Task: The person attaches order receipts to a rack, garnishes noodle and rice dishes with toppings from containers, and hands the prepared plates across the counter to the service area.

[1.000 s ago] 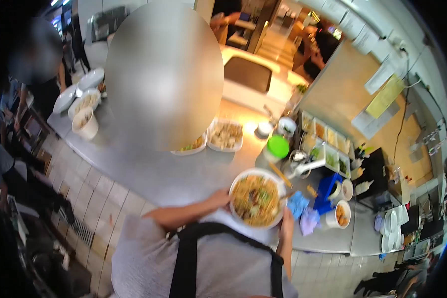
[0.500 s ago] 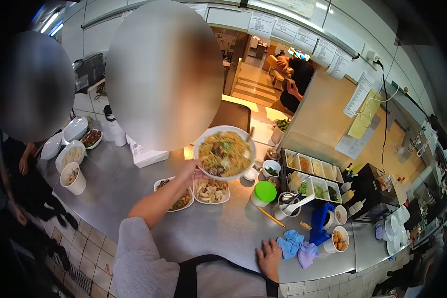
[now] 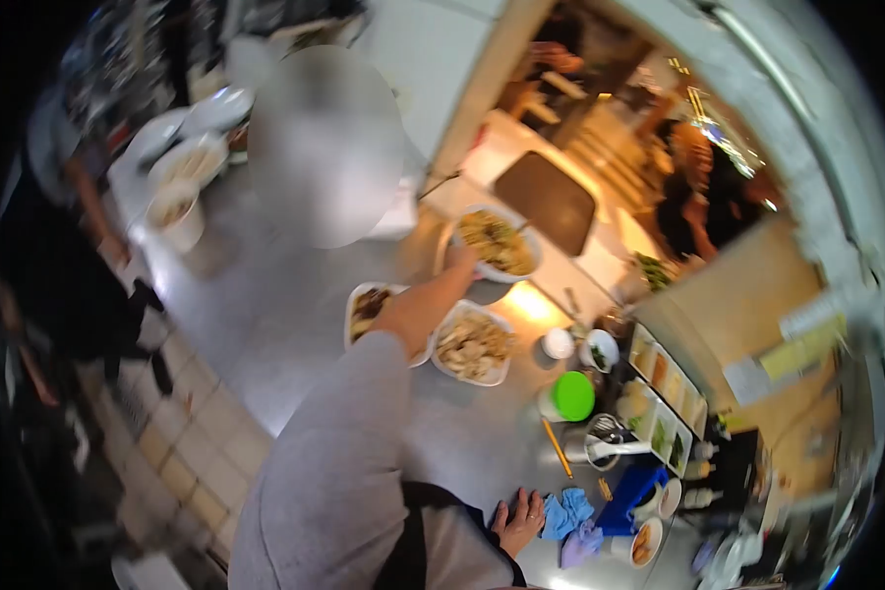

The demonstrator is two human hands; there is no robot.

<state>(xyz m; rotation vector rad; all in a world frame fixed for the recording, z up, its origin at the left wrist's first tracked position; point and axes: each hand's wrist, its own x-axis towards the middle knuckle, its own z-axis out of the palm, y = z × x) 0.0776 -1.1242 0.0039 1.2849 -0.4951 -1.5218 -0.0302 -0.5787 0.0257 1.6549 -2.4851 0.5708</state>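
The white bowl [image 3: 511, 276] is at the far side of the table [image 3: 315, 364], beside the ledge that carries a brown tray [image 3: 546, 202]. The left hand [image 3: 460, 262] is clamped on the rim nearest the person, so the bowl lies just beyond that hand, at the end of an outstretched arm; its fingers are partly hidden. The bowl is round, so no long axis stands out, and I cannot tell whether its base touches anything. Inside is a loose, tangled heap of yellowish noodles [image 3: 497, 239].

The right hand [image 3: 520, 521] is well apart from the bowl, resting palm down on the table with its fingers spread and holding nothing. Just beside it lie a crumpled blue cloth [image 3: 564, 513] and a soft purple cloth [image 3: 582, 544].

Below the bowl sit 2 white dishes with rounded corners: 1 dish of dark food [image 3: 351, 317], partly covered by the left forearm, and 1 dish of pale, lumpy pieces [image 3: 482, 381]. To their right stand a tub with a smooth, bright green lid [image 3: 573, 395] and a slim orange stick [image 3: 558, 448]. The table is brushed, shiny metal, with blurred reflections.
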